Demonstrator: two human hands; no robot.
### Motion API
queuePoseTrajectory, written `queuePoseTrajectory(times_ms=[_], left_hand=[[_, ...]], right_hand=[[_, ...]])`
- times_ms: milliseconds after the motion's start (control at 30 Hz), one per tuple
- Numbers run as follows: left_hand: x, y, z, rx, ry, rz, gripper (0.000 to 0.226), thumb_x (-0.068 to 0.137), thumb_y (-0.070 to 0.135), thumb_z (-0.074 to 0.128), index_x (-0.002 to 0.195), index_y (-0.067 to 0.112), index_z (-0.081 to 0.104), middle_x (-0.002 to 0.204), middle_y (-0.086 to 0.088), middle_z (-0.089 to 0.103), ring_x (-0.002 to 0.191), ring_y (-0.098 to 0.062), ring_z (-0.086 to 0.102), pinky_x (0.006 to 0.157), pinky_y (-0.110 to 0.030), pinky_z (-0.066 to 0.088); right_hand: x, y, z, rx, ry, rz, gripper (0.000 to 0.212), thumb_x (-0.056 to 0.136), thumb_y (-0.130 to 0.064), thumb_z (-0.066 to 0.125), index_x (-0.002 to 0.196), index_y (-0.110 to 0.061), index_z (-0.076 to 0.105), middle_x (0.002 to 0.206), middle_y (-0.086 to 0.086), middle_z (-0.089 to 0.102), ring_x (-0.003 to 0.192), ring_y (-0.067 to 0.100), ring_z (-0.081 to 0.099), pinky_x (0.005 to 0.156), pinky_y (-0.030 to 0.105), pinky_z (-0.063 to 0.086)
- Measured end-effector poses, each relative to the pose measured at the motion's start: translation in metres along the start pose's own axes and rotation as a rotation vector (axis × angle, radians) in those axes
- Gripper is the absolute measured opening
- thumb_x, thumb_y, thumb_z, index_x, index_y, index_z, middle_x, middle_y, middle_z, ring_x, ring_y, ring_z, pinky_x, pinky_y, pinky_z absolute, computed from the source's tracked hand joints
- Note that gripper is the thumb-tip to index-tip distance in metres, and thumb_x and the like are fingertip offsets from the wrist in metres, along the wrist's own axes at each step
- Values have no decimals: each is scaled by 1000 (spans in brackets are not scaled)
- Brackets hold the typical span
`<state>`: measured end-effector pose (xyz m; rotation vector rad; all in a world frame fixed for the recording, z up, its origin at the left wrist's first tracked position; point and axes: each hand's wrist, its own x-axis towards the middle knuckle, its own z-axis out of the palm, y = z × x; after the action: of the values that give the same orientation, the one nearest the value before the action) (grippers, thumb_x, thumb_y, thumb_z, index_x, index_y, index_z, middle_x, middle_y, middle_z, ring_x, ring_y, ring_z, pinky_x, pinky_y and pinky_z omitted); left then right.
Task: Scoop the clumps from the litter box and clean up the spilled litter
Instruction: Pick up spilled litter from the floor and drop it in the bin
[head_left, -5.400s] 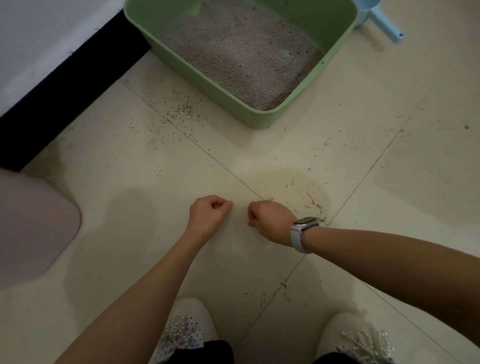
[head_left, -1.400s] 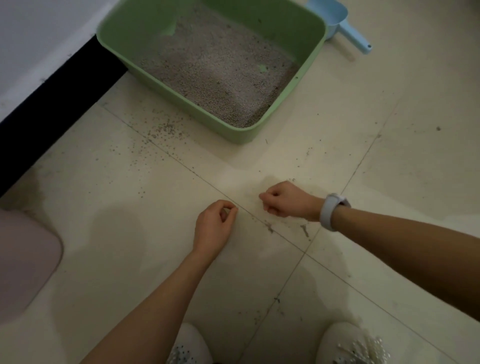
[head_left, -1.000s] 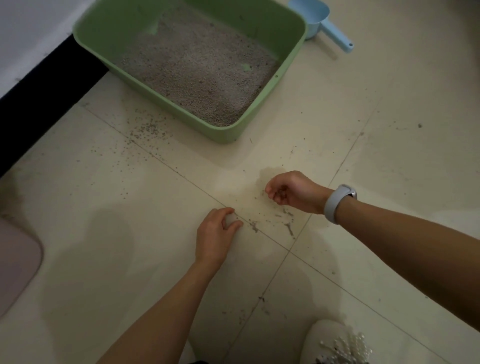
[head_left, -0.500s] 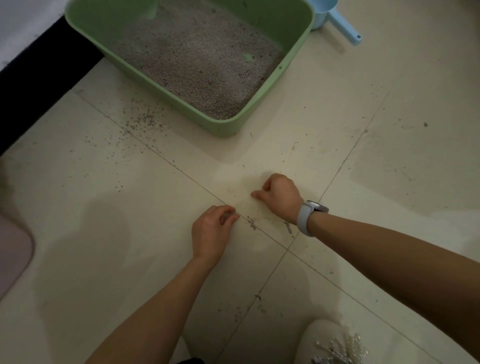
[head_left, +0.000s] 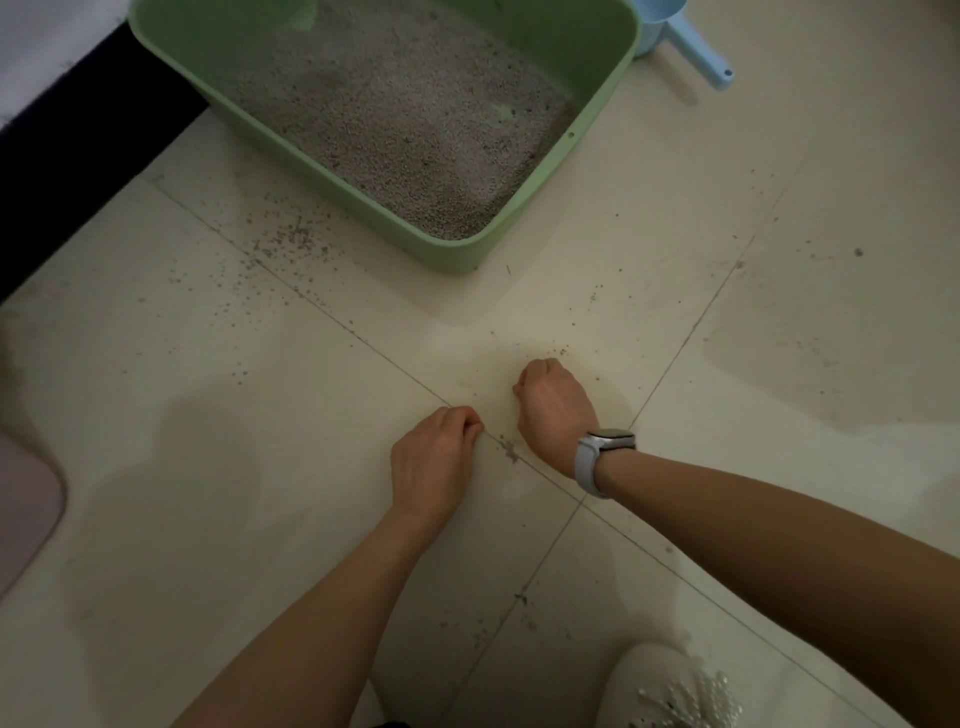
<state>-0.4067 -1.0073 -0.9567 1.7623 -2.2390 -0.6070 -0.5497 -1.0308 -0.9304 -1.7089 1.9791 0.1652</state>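
A green litter box (head_left: 597, 119) filled with grey litter stands at the top of the view. Spilled litter (head_left: 291, 241) lies scattered on the tile to its lower left. A small dark heap of grains (head_left: 508, 451) sits on the grout line between my hands. My left hand (head_left: 434, 465) rests on the floor with fingers curled in, just left of that heap. My right hand (head_left: 553, 408), with a watch on its wrist, is fisted knuckles-down just above the heap. Whatever either fist encloses is hidden. A blue scoop (head_left: 696, 47) lies behind the box's right corner.
A black baseboard (head_left: 78, 156) and white wall run along the upper left. A pink mat (head_left: 23, 504) pokes in at the left edge. My white beaded shoe (head_left: 670, 691) is at the bottom right. More grains (head_left: 519, 603) dot the grout line near my feet.
My right hand has drawn back along the floor toward my left hand, fist turned down. The left hand has stayed nearly still. The camera has shifted slightly.
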Motion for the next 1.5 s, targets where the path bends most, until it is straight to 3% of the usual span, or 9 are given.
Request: queuePoseTrajectory(times_ms=[167, 267, 400, 633, 767, 900, 967, 1167, 1500], left_hand=[[7, 9, -12, -132, -130, -156, 14, 95, 23, 48, 96, 13, 59, 87, 5, 56, 78, -18, 54, 63, -26, 32], [25, 14, -30, -734, -102, -482, 11, 93, 14, 52, 85, 11, 58, 74, 3, 54, 69, -12, 48, 59, -18, 37], [49, 14, -62, -1534, -107, -778, 19, 92, 2, 49, 76, 7, 57, 66, -2, 61, 56, -7, 55, 53, -14, 46], [54, 13, -78, -1826, -285, -774, 31, 81, -7, 34, 68, 8, 57, 65, -5, 58, 56, -13, 56, 53, -18, 50], [50, 15, -70, -1626, -260, -862, 25, 79, 2, 36, 59, 5, 52, 58, -8, 51, 50, -17, 46, 45, -18, 42], [44, 12, -51, -763, -158, -642, 23, 92, 16, 53, 76, 8, 66, 64, 3, 53, 61, -11, 46, 61, -23, 38], [40, 11, -44, -587, -110, -548, 14, 88, 17, 59, 87, 9, 70, 74, 4, 60, 72, -9, 52, 70, -21, 38], [38, 16, -29, -355, -137, -354, 13, 82, 18, 67, 94, 13, 68, 75, 4, 52, 74, -12, 48, 71, -22, 38], [39, 15, -22, -237, -158, -262, 10, 85, 22, 64, 88, 13, 68, 81, 3, 55, 73, -10, 46, 66, -23, 33]], right_hand=[[3, 5, -14, 349, -39, 43, 19, 96, -11, 39, 94, 2, 52, 96, 18, 56, 86, 30, 52, 68, 30, 37], [8, 16, -41, 821, -212, 157, 19, 93, -11, 50, 78, -2, 57, 70, 5, 54, 66, 17, 49, 57, 22, 42], [14, 35, -68, 1478, -412, 243, 18, 88, 6, 50, 74, -1, 59, 70, 8, 62, 57, 10, 56, 55, 15, 49], [11, 47, -71, 1574, -488, 254, 30, 84, 11, 30, 74, -1, 55, 65, 8, 56, 54, 13, 52, 54, 18, 47], [3, 50, -62, 1166, -319, 236, 21, 87, 4, 43, 73, 1, 58, 65, 9, 49, 57, 17, 42, 54, 22, 38], [-3, 54, -48, 648, -200, 118, 21, 92, -9, 48, 99, 1, 65, 90, 6, 61, 78, 20, 54, 72, 29, 45], [-4, 48, -41, 563, -140, 80, 23, 93, -11, 47, 102, 2, 64, 100, 13, 64, 84, 24, 57, 77, 31, 45], [7, 23, -21, 414, -74, -16, 18, 89, -15, 56, 99, -1, 62, 107, 14, 60, 98, 28, 55, 83, 30, 42], [7, 19, -13, 256, -48, -104, 18, 96, -11, 41, 103, 0, 54, 109, 17, 52, 97, 30, 49, 81, 33, 39]])
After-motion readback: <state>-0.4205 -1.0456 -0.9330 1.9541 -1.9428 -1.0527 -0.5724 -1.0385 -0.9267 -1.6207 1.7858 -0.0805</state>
